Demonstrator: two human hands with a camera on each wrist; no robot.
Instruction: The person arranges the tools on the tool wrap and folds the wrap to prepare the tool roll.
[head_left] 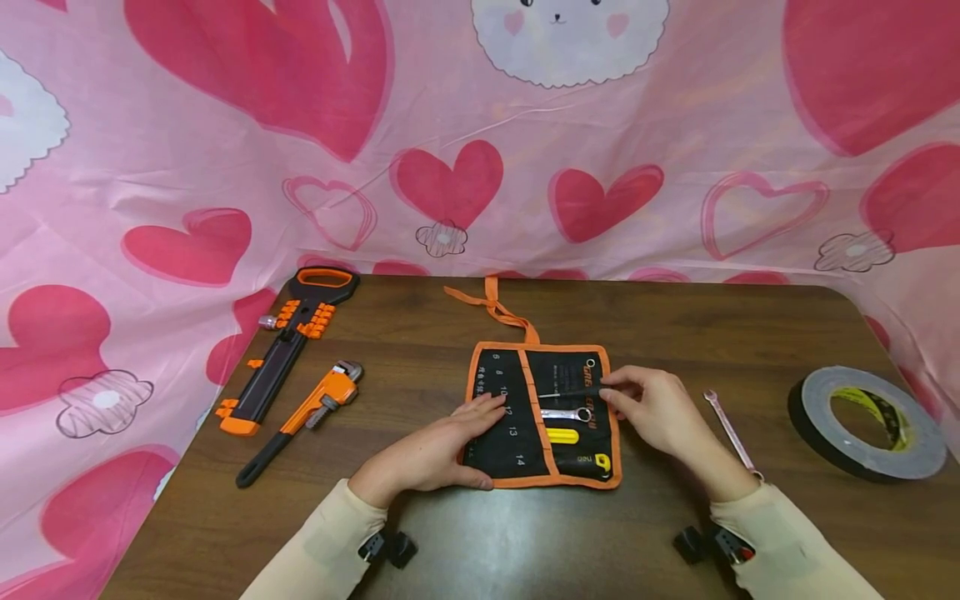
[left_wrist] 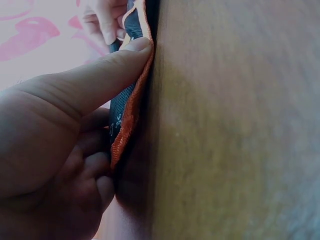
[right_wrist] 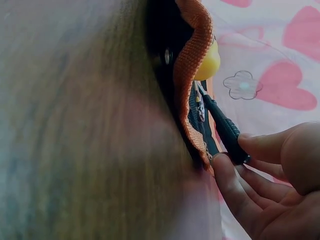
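A black tool pouch (head_left: 495, 454) with orange edging lies spread out, size numbers printed on its left flap. My left hand (head_left: 450, 446) rests on that flap, its thumb at the near edge; the left wrist view shows the thumb (left_wrist: 107, 75) along the orange trim. At the pouch's right edge my right hand (head_left: 652, 408) pinches the black handle of a small screwdriver (right_wrist: 225, 127), whose thin shaft points left across the pockets. Below it in the pouch are a combination wrench (head_left: 566, 414), a yellow handle (head_left: 562, 436) and a yellow-ended tool (head_left: 602, 461).
Right of the pouch lies another combination wrench (head_left: 729, 429), then a large roll of tape (head_left: 813, 429). On the left are an orange and black pipe wrench (head_left: 303, 421) and a black holder with orange clips (head_left: 281, 358). The pouch's orange tie (head_left: 506, 317) trails behind it.
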